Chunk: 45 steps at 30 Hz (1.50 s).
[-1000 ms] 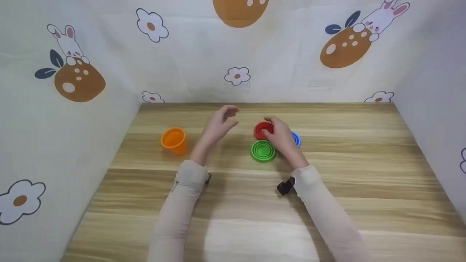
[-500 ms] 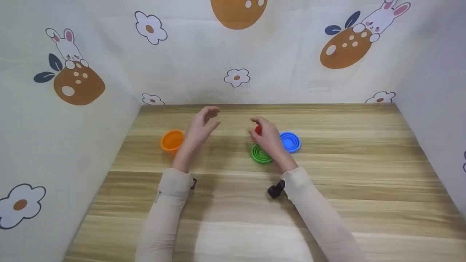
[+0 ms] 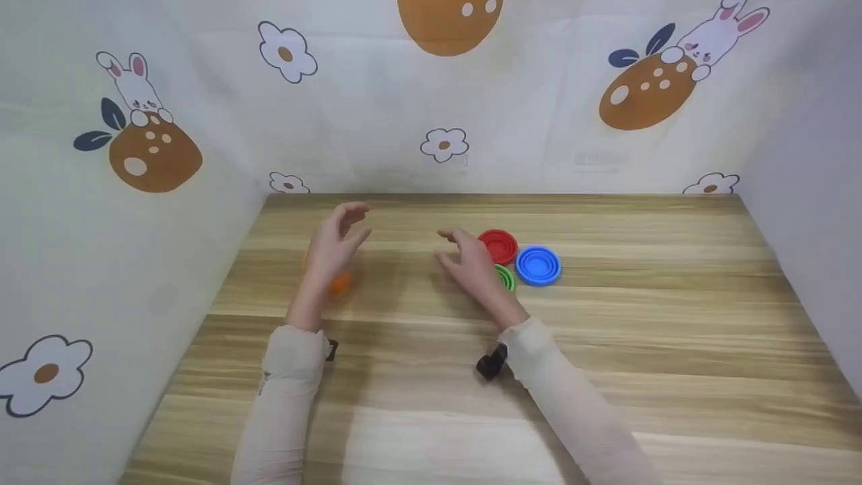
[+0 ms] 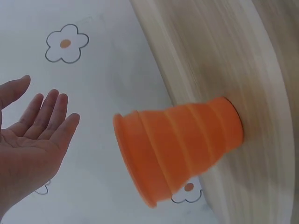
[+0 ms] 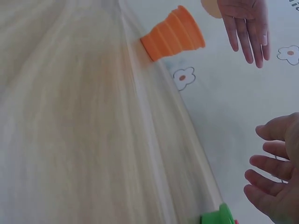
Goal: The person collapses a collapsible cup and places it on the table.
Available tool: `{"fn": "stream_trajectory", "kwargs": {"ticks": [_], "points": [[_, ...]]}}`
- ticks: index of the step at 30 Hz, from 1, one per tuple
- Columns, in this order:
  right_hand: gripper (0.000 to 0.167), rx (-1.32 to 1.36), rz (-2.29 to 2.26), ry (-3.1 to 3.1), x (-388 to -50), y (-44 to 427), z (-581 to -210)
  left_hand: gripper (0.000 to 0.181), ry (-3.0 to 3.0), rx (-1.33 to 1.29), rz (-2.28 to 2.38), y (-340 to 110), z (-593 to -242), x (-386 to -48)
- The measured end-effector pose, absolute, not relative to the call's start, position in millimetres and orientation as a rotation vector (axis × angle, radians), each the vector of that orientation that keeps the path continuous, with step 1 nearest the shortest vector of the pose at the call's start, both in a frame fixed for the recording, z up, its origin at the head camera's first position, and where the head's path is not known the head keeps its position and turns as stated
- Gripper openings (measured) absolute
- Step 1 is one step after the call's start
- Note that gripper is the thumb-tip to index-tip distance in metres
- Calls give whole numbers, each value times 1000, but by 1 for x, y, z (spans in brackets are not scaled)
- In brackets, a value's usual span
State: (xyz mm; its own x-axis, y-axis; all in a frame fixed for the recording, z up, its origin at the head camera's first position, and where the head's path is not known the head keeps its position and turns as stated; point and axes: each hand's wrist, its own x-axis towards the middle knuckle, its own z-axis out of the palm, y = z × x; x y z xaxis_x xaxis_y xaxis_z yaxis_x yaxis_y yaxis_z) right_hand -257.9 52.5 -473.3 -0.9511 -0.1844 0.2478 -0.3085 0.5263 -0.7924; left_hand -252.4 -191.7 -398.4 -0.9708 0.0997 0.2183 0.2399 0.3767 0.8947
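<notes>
An orange collapsible cup stands extended on the table, its ribbed wall showing in both wrist views. In the head view my left hand is above it and hides most of it. The fingers of that hand are relaxed and hold nothing. My right hand hovers with loosely bent fingers and nothing in them, covering part of a green collapsed cup. Behind it lies a red collapsed cup, and to the right a blue one. These three lie flat, close together.
The wooden table carries the cups. A white patterned cloth rises along the back and both sides. A black wrist camera sticks out from the right sleeve.
Both hands have moved left. My left hand has come over the orange cup, and my right hand has left the red cup, now in full view. The blue cup is uncovered too.
</notes>
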Motion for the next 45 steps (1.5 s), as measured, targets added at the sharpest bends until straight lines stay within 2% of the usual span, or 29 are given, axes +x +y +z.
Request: {"fn": "stream_trajectory", "kwargs": {"ticks": [11,30,45], "points": [[41,526,1376,-2638,-250,27,-481,40,-2515,-150,-1592,-227,-407,-243],[52,726,1484,-2687,-234,-10,-491,48,-2550,55,-1614,-270,-428,-231],[56,811,1545,-2718,-230,-27,-493,89,-2617,109,-1751,-287,-454,-230]]}}
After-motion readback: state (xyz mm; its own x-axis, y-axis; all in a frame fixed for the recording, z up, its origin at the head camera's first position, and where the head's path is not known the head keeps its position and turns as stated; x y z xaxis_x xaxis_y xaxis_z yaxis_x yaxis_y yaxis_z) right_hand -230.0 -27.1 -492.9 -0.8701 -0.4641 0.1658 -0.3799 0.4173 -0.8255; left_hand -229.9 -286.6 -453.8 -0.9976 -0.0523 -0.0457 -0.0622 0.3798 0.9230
